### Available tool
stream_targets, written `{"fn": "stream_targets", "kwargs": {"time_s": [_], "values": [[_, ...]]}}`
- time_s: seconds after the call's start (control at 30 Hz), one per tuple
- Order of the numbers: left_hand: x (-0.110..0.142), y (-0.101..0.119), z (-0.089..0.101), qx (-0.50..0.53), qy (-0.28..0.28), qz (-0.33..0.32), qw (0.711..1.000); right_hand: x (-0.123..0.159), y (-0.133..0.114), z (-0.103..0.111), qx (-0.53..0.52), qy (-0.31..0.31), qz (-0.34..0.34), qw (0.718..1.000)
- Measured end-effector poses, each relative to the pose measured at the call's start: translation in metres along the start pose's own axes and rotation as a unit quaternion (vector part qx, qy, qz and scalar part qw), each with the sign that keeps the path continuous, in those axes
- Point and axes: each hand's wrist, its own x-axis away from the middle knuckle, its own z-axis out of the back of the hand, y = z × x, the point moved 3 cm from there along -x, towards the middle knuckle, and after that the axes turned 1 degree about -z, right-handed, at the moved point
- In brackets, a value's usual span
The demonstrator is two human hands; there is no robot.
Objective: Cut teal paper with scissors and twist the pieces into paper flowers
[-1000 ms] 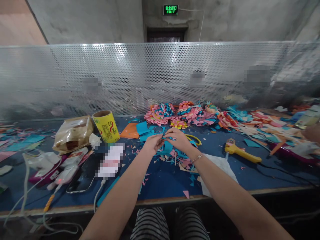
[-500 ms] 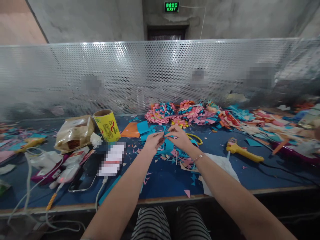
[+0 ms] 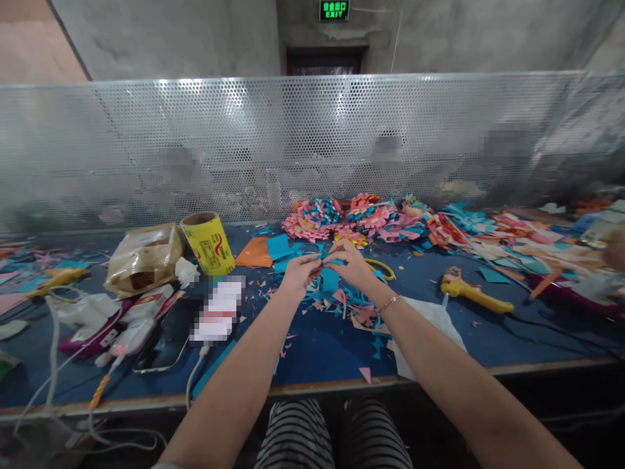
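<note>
My left hand (image 3: 299, 273) and my right hand (image 3: 352, 266) meet over the middle of the table, fingertips almost touching. Each is closed in a pinch. Between them shows a small bit of blue paper (image 3: 322, 256), largely hidden by the fingers. Blue paper pieces (image 3: 279, 247) lie just beyond my left hand, beside an orange sheet (image 3: 254, 253). Under and around both hands are small cut scraps (image 3: 336, 298), mostly blue and pink. A yellow loop (image 3: 385, 268) lies right of my right hand, partly covered by it.
Layered paper flowers (image 3: 312, 220) line the back, before a perforated metal screen (image 3: 219, 150). A yellow glue gun (image 3: 476, 294) with a black cord lies right. On the left are a yellow cardboard tube (image 3: 209, 244), a paper bag (image 3: 146, 259), a phone (image 3: 161, 339) and white cables.
Both hands stay together in nearly the same place, with only slight finger movement. The view has shifted a little; the things on the table lie as before.
</note>
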Motion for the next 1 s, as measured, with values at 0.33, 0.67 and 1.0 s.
{"fn": "stream_targets", "kwargs": {"time_s": [0.33,0.67,1.0], "values": [[0.001,0.001,0.0,-0.047,-0.015,-0.03,0.998,0.0,0.003,-0.001,-0.011,0.001,-0.029,1.0],[-0.01,-0.006,0.003,-0.134,-0.012,-0.083,0.987,-0.001,0.01,-0.007,-0.006,-0.033,-0.055,0.998],[-0.015,-0.01,0.002,-0.182,-0.004,-0.158,0.971,-0.002,0.013,-0.005,0.013,-0.042,-0.069,0.997]]}}
